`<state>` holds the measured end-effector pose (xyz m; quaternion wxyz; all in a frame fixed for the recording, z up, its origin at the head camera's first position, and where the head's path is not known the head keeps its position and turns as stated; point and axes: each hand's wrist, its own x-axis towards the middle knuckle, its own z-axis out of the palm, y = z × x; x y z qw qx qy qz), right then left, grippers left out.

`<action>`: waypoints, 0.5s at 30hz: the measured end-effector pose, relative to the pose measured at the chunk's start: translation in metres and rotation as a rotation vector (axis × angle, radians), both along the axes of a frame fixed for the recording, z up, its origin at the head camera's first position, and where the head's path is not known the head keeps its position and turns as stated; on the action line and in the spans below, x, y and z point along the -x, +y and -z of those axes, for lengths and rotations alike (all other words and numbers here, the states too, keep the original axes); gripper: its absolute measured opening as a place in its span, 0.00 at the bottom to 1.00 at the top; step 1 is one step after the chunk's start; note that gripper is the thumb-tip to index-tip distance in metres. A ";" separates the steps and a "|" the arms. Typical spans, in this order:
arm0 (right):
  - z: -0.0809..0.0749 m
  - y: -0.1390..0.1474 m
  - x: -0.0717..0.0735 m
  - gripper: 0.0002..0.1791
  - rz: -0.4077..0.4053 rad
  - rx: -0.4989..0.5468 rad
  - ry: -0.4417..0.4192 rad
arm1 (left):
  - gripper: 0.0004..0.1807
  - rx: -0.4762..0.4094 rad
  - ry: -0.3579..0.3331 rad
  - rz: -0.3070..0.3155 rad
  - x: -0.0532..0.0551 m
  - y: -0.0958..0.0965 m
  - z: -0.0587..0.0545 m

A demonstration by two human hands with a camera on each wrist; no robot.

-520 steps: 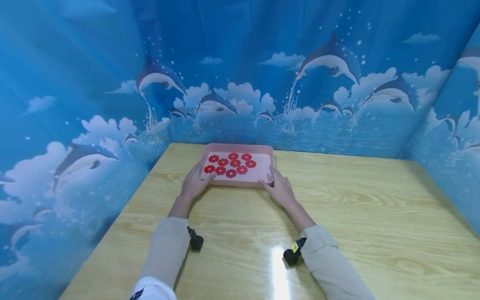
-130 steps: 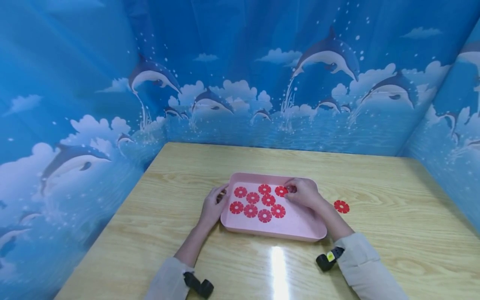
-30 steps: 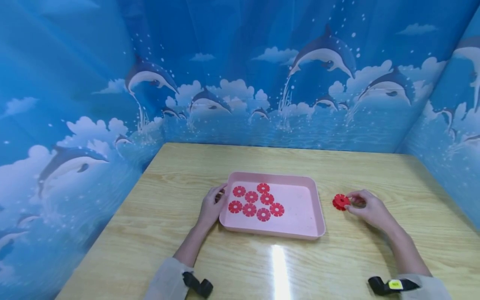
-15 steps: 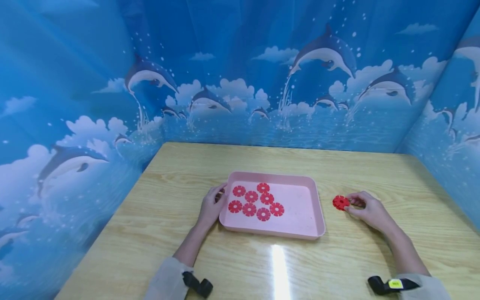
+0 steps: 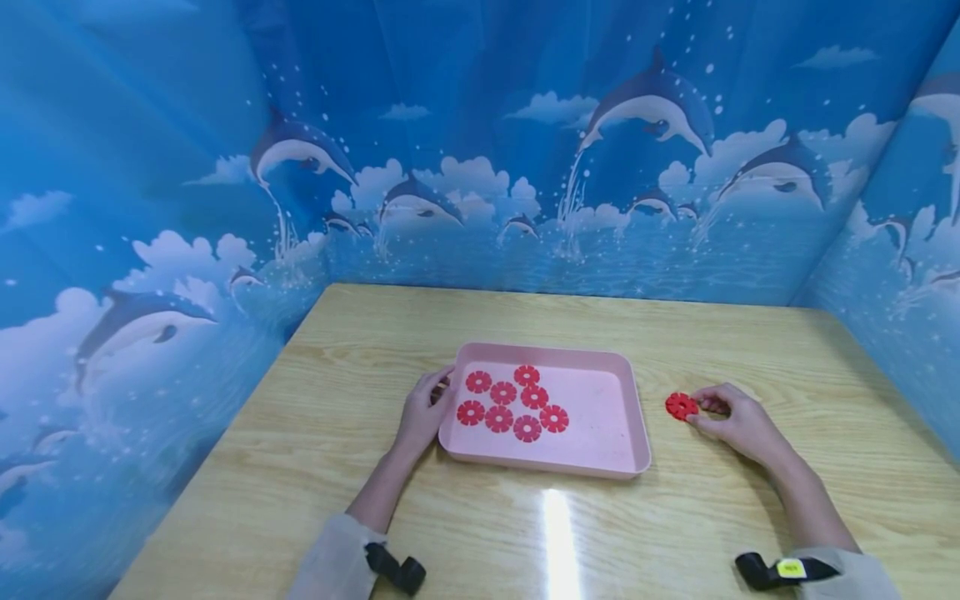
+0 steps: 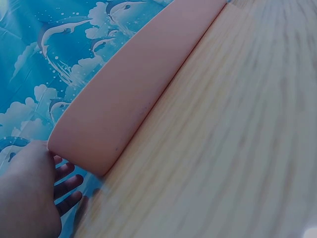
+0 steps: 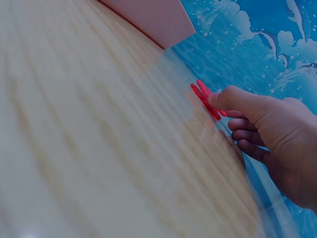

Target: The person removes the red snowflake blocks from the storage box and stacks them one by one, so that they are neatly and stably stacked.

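Pinched together at thumb and fingers, the right hand's (image 5: 738, 421) grip holds the edge of a flat, round, red plastic disc with a notched rim (image 5: 676, 403). This held disc is to the right of the tray, just above the table, overlapping a second red notched disc (image 7: 200, 98) so closely that the right wrist view shows the pair edge-on, nearly parallel; whether they touch cannot be told.

Well to the left is a shallow, rectangular, pink tray with rounded corners (image 5: 600, 412). Inside, clustered toward its left half, lie eight more red notched discs (image 5: 491, 417), each with a pale centre hole. Against the tray's left wall rests the left hand (image 5: 422, 408), its fingers apart and loosely curved outside the wall.

Beneath everything is a pale wood-grain table (image 5: 360, 367), with a bright streak of glare (image 5: 557, 533) in front of the tray. Light sleeves (image 5: 333, 558) and small black wrist cameras (image 5: 390, 567) show on both arms. Behind hangs a blue backdrop printed with leaping dolphins and clouds (image 5: 480, 242).
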<state>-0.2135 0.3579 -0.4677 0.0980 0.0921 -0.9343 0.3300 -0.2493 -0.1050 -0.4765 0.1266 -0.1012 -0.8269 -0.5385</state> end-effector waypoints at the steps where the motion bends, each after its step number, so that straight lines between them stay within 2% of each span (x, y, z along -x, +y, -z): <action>1: 0.000 0.000 0.000 0.19 0.000 0.002 0.001 | 0.18 -0.001 -0.001 0.000 0.000 0.000 0.000; 15: 0.000 0.000 0.000 0.19 0.002 -0.003 0.004 | 0.19 -0.011 0.003 -0.002 0.000 0.001 0.000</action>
